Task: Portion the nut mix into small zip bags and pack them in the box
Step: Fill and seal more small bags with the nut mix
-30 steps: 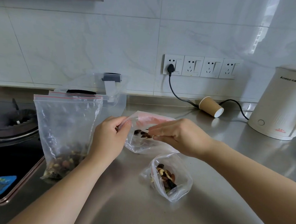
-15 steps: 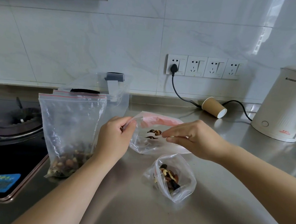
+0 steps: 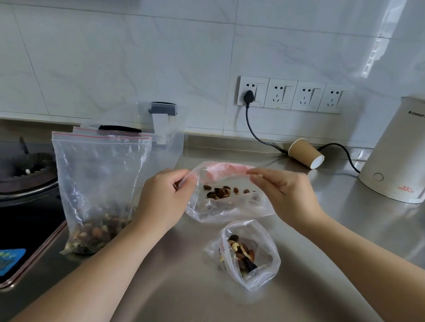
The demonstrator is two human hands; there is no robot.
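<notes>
A small zip bag with a few nuts inside is held just above the steel counter. My left hand pinches its top left corner and my right hand pinches its top right corner, stretching the pink-tinted zip edge between them. In front of it lies a second small bag with nuts, its mouth open. The large zip bag of nut mix stands upright at the left, nuts at its bottom. Behind it stands a clear plastic box with a grey latch.
A gas stove fills the left edge. At the back right a paper cup lies on its side beside a black cable, and a cream kettle stands at the far right. Wall sockets sit above the counter.
My right hand has slid right along the small bag's top edge to its right corner. The bag is now stretched wide and the nuts inside have spread out.
</notes>
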